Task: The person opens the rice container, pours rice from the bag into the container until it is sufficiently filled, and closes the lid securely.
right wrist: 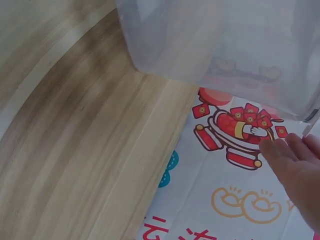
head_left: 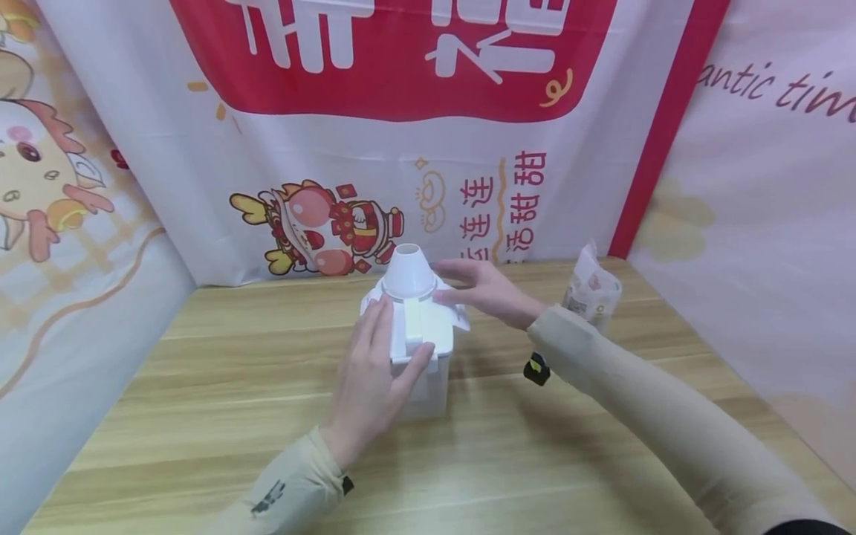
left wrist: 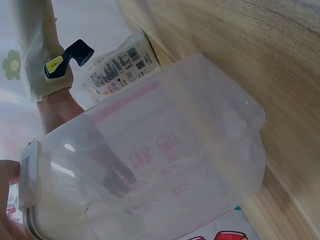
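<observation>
A translucent plastic storage box (head_left: 428, 394) with a white lid (head_left: 436, 334) stands upright on the table. On top of the lid sits a white cone-shaped piece (head_left: 409, 273) with a round opening at its tip, and white flaps stick out around its base. My left hand (head_left: 368, 379) lies along the lid's left front, fingers extended, thumb at the front edge near the latch. From the right, my right hand (head_left: 487, 291) reaches over the lid, its fingertips beside the base of the cone. The right wrist view shows its fingers (right wrist: 280, 152) loosely extended below the box's rim.
A printed soft packet (head_left: 592, 291) stands at the back right, partly behind the right forearm. The wooden table (head_left: 254, 386) meets a printed cloth backdrop (head_left: 374, 141) at the back. Cloth walls rise on both sides.
</observation>
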The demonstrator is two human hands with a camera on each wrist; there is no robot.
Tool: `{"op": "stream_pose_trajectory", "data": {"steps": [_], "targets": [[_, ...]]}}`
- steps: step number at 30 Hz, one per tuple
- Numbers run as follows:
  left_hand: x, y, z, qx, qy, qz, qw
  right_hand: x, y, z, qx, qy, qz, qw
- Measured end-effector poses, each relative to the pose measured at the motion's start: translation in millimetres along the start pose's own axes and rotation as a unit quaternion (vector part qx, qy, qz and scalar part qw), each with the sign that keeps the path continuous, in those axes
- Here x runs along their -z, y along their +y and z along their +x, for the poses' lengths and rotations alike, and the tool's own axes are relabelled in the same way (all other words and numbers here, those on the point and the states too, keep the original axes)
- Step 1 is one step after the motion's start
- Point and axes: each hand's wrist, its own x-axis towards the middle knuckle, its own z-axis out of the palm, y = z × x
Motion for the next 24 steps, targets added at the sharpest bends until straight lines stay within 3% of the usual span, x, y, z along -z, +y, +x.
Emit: {"op": "stream_pose_trajectory", "data": {"steps": [7,18,24], "targets": [[0.1,-2.6,2.3,-0.024,0.013,0.023,0.9994,-5,-3,2.1,-0.011,-0.029,0.037,0.9988],[4.0,-10.4,2.4,-0.052,0.020,0.028,0.9981,-6,5,1.3,-0.017,-0.031,0.059,0.9976],[8.4,-20.8,7.2,-0.099,0.006,0.015,0.9949,-4,5,-6.9,-0.016,-0.023,0.067,0.9974]]}}
